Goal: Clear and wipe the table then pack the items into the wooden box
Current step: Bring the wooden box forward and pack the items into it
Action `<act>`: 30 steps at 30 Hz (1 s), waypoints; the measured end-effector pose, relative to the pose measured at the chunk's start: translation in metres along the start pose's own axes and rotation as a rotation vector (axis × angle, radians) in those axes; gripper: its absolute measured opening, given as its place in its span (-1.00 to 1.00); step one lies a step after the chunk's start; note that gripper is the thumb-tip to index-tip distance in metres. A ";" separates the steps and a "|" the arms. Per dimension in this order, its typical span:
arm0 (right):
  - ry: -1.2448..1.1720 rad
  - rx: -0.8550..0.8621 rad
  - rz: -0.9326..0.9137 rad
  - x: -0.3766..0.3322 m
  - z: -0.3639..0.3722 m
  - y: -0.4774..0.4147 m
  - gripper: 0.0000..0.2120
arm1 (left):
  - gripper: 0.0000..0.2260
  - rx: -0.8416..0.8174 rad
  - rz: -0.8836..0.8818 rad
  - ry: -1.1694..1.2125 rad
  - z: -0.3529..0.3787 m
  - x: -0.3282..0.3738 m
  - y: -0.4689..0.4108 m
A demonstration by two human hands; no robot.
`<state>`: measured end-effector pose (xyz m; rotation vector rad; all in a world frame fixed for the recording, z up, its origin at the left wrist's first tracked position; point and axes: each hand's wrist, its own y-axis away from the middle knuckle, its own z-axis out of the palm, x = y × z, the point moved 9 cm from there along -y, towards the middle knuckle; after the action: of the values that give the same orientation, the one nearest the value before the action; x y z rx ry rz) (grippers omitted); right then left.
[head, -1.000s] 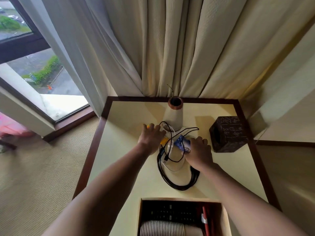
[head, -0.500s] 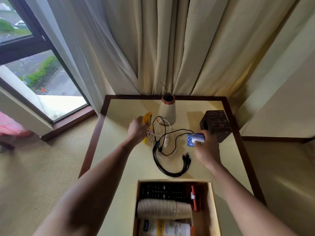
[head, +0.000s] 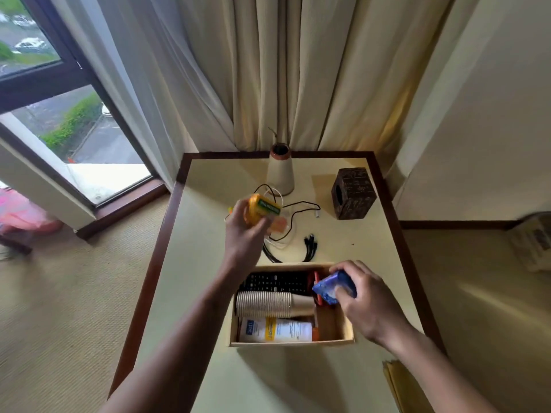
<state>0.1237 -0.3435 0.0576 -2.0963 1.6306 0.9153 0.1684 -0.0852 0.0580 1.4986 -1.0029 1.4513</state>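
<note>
An open wooden box (head: 334,341) sits on the cream table (head: 208,263) near me. Inside it lie a black remote (head: 274,283), a stack of paper cups (head: 265,304), a white tube (head: 275,329) and a red pen (head: 316,286). My right hand (head: 368,305) grips a small blue packet (head: 332,286) over the box's right side. My left hand (head: 246,234) holds a yellow-orange packet with a green label (head: 262,208) above the table, beyond the box. Black and white cables (head: 293,236) lie tangled on the table behind the box.
A cone-shaped vase (head: 279,171) stands at the table's back edge against the curtains (head: 268,70). A dark carved tissue box (head: 353,192) sits at the back right. A window (head: 44,99) is at the left; yellow cloth (head: 396,386) lies at the table's near right edge.
Both hands lifted their packets off the cable pile. The right hand carried the blue packet back over the box; the left hand raised the yellow one. My view tilted down onto the box.
</note>
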 end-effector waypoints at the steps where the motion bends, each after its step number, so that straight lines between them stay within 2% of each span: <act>1: 0.080 -0.034 -0.011 -0.001 0.002 0.010 -0.73 | -0.72 -0.046 -0.063 0.035 0.006 -0.009 0.020; 3: 0.219 -0.105 -0.023 -0.001 0.010 0.022 -0.69 | -0.70 -0.116 -0.194 0.074 0.017 -0.033 0.055; 6: 0.351 -0.181 -0.055 -0.001 0.025 0.030 -0.75 | -0.76 -0.154 -0.300 0.074 0.026 -0.063 0.092; 9: 0.522 -0.186 -0.157 -0.004 0.039 0.031 -0.78 | -0.78 -0.155 -0.332 0.044 0.029 -0.077 0.109; 14: 0.654 -0.271 -0.283 0.005 0.065 0.030 -0.63 | -0.77 -0.166 -0.341 0.041 0.027 -0.076 0.113; 18: 0.694 -0.425 -0.200 0.016 0.074 0.022 -0.57 | -0.77 -0.187 -0.372 0.036 0.026 -0.077 0.113; 22: 0.744 -0.461 -0.187 0.014 0.081 0.012 -0.57 | -0.77 -0.180 -0.403 0.047 0.025 -0.083 0.111; 26: 0.841 -0.474 -0.188 0.015 0.086 0.003 -0.69 | -0.76 -0.176 -0.446 0.058 0.024 -0.090 0.110; 30: 0.936 -0.677 -0.153 0.025 0.096 0.003 -0.79 | -0.74 -0.197 -0.471 0.074 0.026 -0.092 0.107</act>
<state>0.0971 -0.3042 -0.0291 -3.4278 1.5924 0.4588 0.0757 -0.1469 -0.0319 1.4067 -0.6668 1.0331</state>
